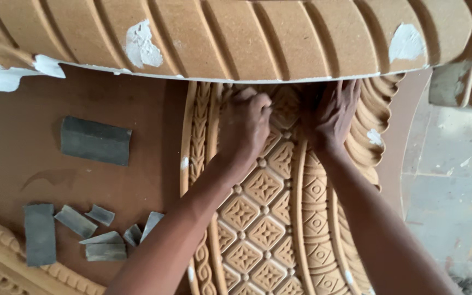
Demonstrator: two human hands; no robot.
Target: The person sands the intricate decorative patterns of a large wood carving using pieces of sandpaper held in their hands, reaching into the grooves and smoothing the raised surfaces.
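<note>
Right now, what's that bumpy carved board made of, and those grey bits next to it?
The carved panel looks like unpainted fibreboard: even tan, matte, no grain, with white filler dabs. The grey pieces look like folded, torn sandpaper, though that's a guess. Both hands, left hand and right hand, press on the panel.

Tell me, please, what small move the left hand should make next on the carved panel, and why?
Probably a short stroke further along the diamond carving. The left hand is curled, fingers pressed to the carved panel just under the ribbed moulding, and the right hand lies flat beside it, steadying. Whether the left hand holds one of the grey abrasive pieces cannot be told.
</note>
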